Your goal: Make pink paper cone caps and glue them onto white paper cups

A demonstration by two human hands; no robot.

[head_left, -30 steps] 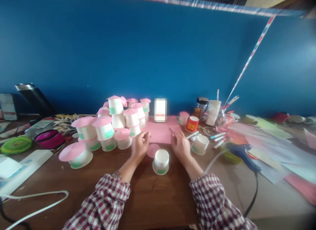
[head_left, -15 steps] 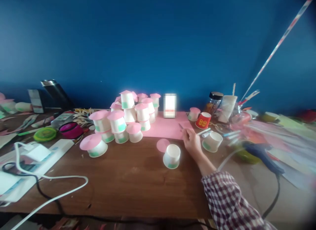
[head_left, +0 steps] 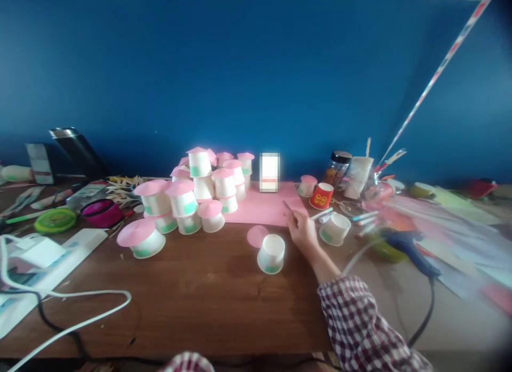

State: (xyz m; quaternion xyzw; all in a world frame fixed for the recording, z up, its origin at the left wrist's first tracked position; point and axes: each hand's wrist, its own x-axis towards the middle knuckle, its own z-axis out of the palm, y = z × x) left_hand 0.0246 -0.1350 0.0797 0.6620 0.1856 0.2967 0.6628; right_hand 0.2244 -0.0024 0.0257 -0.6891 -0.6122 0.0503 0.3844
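Observation:
My right hand [head_left: 303, 232] is closed around a slim grey pointed tool [head_left: 287, 205], whose kind I cannot make out. Its tip is over the pink paper sheet [head_left: 264, 208]. Left of the wrist, a white paper cup [head_left: 272, 253] stands upside down, with a pink paper disc [head_left: 257, 236] lying behind it. Another white cup [head_left: 336, 229] sits just right of the hand. Of my left arm only a checked sleeve [head_left: 190, 362] shows at the bottom edge; the hand itself is out of sight.
Several cups with pink cone tops [head_left: 180, 196] are stacked left of the sheet. A red cup [head_left: 322, 196], a dark-lidded jar [head_left: 339, 167] and markers stand or lie to the right. A blue glue gun [head_left: 416, 249] lies far right; a power strip [head_left: 52, 271] with cables is left.
The whole view has shifted, so things sit a little further left. A checked sleeve has come in at the bottom edge. My right hand keeps its hold on the pointed tool.

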